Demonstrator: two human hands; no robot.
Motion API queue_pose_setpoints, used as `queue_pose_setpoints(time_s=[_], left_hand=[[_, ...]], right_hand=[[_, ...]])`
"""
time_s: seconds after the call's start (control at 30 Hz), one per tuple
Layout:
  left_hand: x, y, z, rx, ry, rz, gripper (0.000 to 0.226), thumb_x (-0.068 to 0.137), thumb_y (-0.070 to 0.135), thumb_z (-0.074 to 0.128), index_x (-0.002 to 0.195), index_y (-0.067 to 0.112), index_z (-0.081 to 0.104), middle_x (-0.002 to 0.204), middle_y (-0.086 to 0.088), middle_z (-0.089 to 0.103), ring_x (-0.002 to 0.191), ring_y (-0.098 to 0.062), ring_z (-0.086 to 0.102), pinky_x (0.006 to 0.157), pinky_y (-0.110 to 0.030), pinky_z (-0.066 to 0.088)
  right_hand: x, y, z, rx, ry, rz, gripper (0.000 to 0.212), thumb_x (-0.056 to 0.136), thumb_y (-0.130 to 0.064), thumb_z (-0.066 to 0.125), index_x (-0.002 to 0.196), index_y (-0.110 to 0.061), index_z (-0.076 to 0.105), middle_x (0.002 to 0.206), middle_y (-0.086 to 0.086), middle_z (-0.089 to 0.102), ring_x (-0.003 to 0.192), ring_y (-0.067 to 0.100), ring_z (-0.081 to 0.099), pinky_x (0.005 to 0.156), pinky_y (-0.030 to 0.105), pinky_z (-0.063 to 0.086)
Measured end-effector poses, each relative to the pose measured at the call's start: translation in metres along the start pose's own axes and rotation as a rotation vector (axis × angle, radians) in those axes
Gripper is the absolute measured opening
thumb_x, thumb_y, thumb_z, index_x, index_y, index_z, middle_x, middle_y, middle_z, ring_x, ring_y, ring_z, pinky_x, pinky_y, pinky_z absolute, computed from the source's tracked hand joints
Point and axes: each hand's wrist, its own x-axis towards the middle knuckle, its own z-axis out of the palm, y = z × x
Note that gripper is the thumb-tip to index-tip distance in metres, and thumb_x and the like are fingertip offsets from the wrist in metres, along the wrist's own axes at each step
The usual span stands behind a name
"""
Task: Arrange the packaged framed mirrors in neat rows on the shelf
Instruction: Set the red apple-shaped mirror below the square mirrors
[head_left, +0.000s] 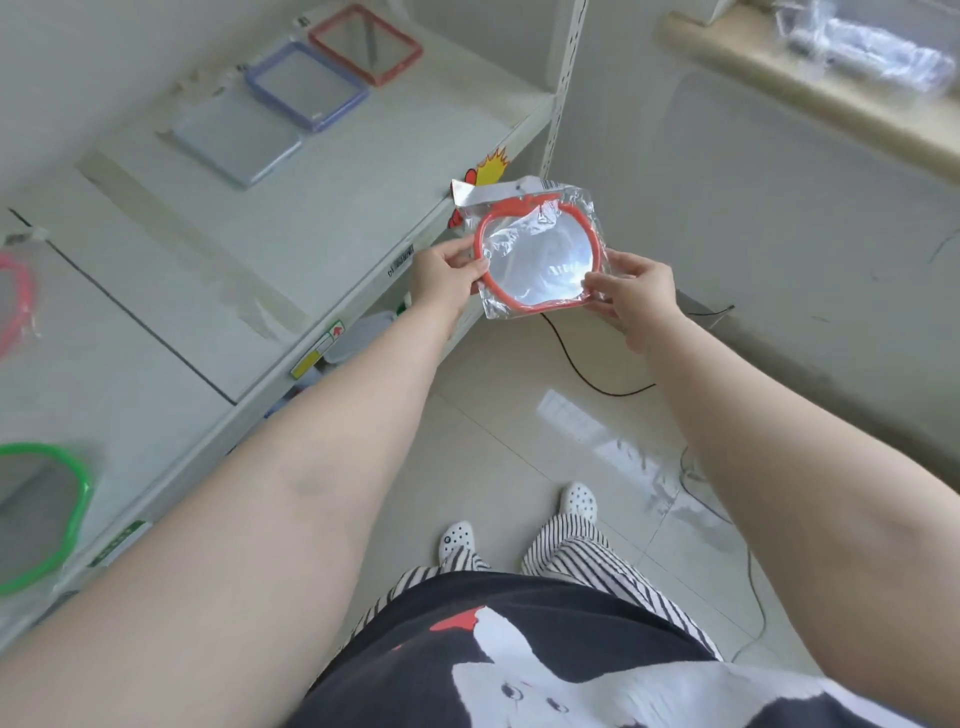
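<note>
In front of the shelf edge: a person stands holding one packaged mirror out over the floor, just off the corner of the white shelf (291, 228).
Mirror in hand: an orange-framed mirror (537, 260), apple-shaped, in a crinkled clear bag with a white header strip; it is in the air, not touching the shelf.
Left hand: the left hand (444, 278) pinches the bag's left edge, thumb on top and fingers curled under the frame.
Right hand: the right hand (631, 293) pinches the lower right corner of the bag, fingers closed on the plastic.
Already placed, far end: a red square mirror (365, 44), a blue square mirror (306, 85) and a pale blue square mirror (239, 143) lie flat in a diagonal line, each just beside or slightly overlapping the next.
Already placed, near end: a pink mirror (18, 301) and a green mirror (44, 514) lie at the left border, cut off by the frame.
Progress: judged partly done; five pieces lie on the shelf, with a wide bare stretch between the two groups.
Left to do: set the orange one down flat in line with the others; whether more stock remains cannot be told.
</note>
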Motion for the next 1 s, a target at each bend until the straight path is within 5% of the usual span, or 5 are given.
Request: queue_pose_setpoints(time_s=[0.27, 0.47, 0.8, 1.0], left_hand=[[0.058, 0.019, 0.054, -0.032, 0.147, 0.022, 0.041, 0.082, -0.001, 0.067, 0.121, 0.014, 0.065, 0.089, 0.009, 0.068, 0.073, 0.001, 0.062, 0.05, 0.001, 0.043], [0.085, 0.035, 0.102, -0.144, 0.301, -0.035, 0.041, 0.084, 0.003, 0.067, 0.122, 0.02, 0.065, 0.078, 0.013, 0.066, 0.062, -0.001, 0.059, 0.045, -0.001, 0.042], [0.131, 0.056, 0.106, -0.201, 0.477, -0.031, 0.037, 0.084, 0.001, 0.065, 0.113, 0.023, 0.07, 0.09, 0.009, 0.071, 0.076, -0.012, 0.068, 0.076, -0.022, 0.058], [0.181, 0.07, 0.097, -0.216, 0.495, -0.043, 0.036, 0.085, 0.002, 0.066, 0.115, 0.021, 0.069, 0.086, 0.013, 0.071, 0.068, -0.012, 0.067, 0.06, -0.018, 0.056]], right_hand=[[0.088, -0.04, -0.017, -0.027, -0.093, -0.021, 0.053, 0.079, 0.007, 0.068, 0.13, -0.004, 0.057, 0.105, 0.013, 0.069, 0.073, 0.021, 0.073, 0.059, 0.02, 0.058], [0.162, -0.083, -0.034, -0.105, -0.227, -0.025, 0.049, 0.08, 0.006, 0.067, 0.127, -0.006, 0.06, 0.093, 0.007, 0.071, 0.072, 0.023, 0.074, 0.066, 0.027, 0.061], [0.232, -0.11, 0.0, -0.189, -0.378, 0.01, 0.051, 0.082, 0.003, 0.069, 0.131, -0.007, 0.057, 0.102, 0.018, 0.071, 0.072, 0.025, 0.073, 0.076, 0.031, 0.061], [0.275, -0.133, 0.037, -0.237, -0.388, -0.016, 0.047, 0.081, 0.006, 0.068, 0.125, -0.008, 0.062, 0.078, 0.012, 0.069, 0.055, 0.015, 0.068, 0.065, 0.025, 0.061]])
